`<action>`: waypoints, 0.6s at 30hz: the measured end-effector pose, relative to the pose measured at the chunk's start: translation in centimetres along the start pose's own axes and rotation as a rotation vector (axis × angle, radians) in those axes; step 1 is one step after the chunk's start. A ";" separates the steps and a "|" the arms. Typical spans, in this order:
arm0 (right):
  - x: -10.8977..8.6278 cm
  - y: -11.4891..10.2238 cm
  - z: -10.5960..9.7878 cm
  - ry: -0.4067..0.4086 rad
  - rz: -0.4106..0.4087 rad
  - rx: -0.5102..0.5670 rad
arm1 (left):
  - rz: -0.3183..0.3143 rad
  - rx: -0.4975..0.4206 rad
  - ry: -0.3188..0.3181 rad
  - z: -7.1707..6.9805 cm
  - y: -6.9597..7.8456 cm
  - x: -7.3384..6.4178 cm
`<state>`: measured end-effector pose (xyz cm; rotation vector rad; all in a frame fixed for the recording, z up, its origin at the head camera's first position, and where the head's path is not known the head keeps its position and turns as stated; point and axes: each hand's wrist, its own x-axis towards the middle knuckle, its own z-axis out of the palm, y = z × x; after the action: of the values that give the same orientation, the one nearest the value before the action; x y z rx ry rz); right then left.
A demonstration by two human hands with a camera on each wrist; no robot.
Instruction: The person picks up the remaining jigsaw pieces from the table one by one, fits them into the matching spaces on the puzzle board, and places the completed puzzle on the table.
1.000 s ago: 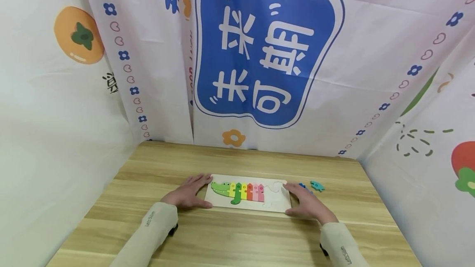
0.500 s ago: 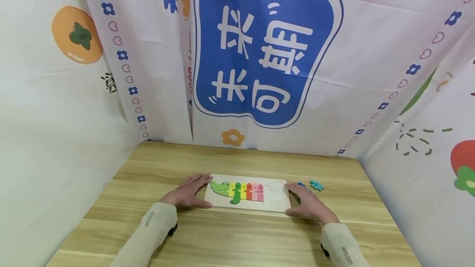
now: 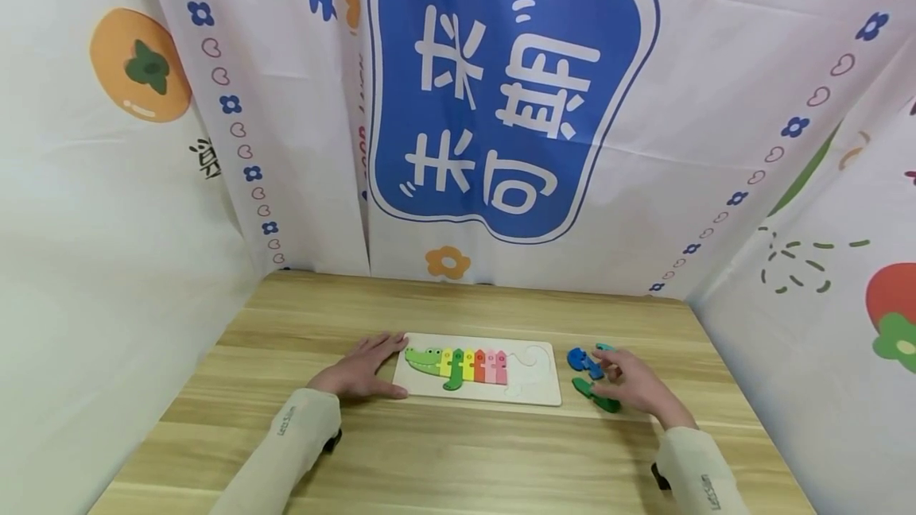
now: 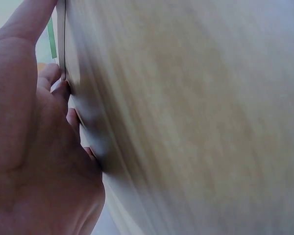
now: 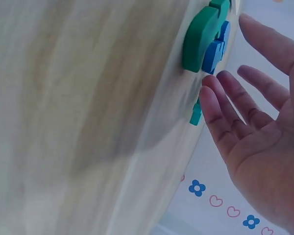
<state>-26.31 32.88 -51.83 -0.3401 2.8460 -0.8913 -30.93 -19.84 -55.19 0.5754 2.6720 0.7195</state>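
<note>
A pale wooden puzzle board (image 3: 531,389) lies on the table, carrying a green crocodile head piece (image 3: 424,361) and a row of yellow, green, orange and pink pieces. At its right end only a drawn outline shows. My left hand (image 3: 361,372) rests against the board's left end, thumb near the front corner and fingertips at the back corner. To the right lie blue puzzle pieces (image 3: 577,358), green puzzle pieces (image 3: 583,386) and a teal puzzle piece (image 5: 195,113). Above these hovers my right hand (image 3: 633,384), fingers apart and nothing held.
The wood-grain table (image 3: 429,459) extends in front of the board and to both sides. A printed cloth (image 3: 308,205) hangs along its back edge, and white cloth walls stand at left and right.
My right hand has left the board's right end and moved right over the loose pieces, uncovering green and blue ones. My left hand stays at the board. The head view has shifted slightly.
</note>
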 end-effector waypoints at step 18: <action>0.0 0.3 1.0 0.028 0.074 -0.035 | -0.014 0.000 0.003 0.0 -0.1 0.0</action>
<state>-26.19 32.59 -52.78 -0.2259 2.8822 -0.8395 -30.96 -19.94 -55.24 0.5559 2.6757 0.7169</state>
